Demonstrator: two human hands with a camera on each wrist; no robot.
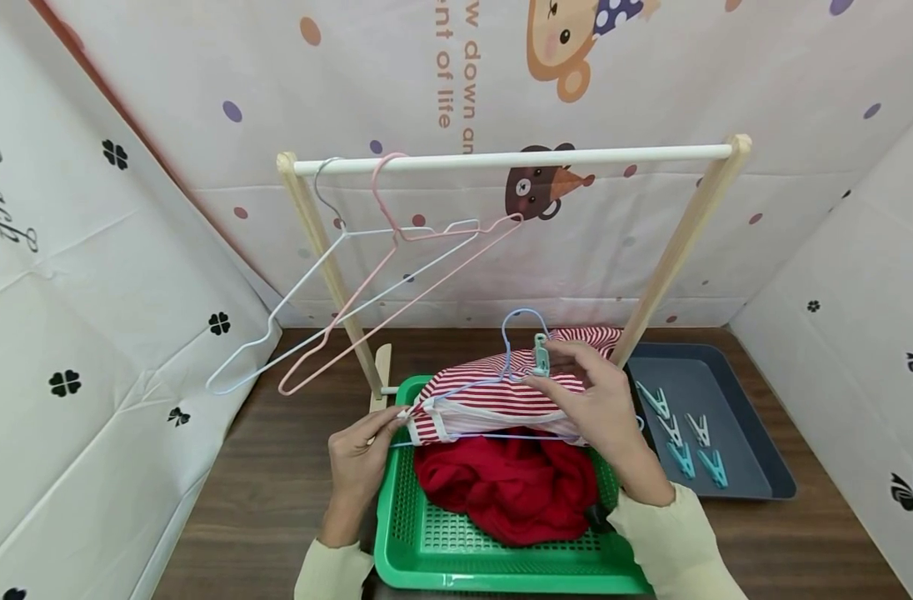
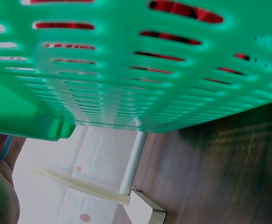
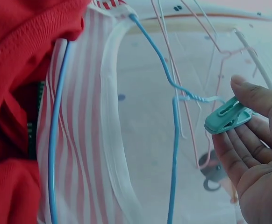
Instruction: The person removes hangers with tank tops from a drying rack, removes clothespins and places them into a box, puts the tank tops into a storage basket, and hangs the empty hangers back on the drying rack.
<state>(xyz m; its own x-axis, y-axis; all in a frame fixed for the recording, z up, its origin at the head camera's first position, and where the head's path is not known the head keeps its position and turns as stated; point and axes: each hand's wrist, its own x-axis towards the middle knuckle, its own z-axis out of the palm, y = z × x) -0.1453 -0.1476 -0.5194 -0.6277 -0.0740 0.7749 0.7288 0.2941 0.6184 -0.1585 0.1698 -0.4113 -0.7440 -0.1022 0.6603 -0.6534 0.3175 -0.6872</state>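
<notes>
A red-and-white striped garment lies over the green basket, with a light-blue hanger set in its neck opening. My left hand pinches the garment's corner at the left end of the hanger. Between thumb and fingers, my right hand holds a teal clothespin beside the hanger's twisted neck. The left wrist view mostly shows the basket's slotted side, with part of the left hand at the edge. Crumpled red cloth fills the basket below the striped garment.
Behind the basket stands a rack with a white rail. A white hanger and a pink hanger hang at its left. To the right, a dark tray holds several white and blue clothespins.
</notes>
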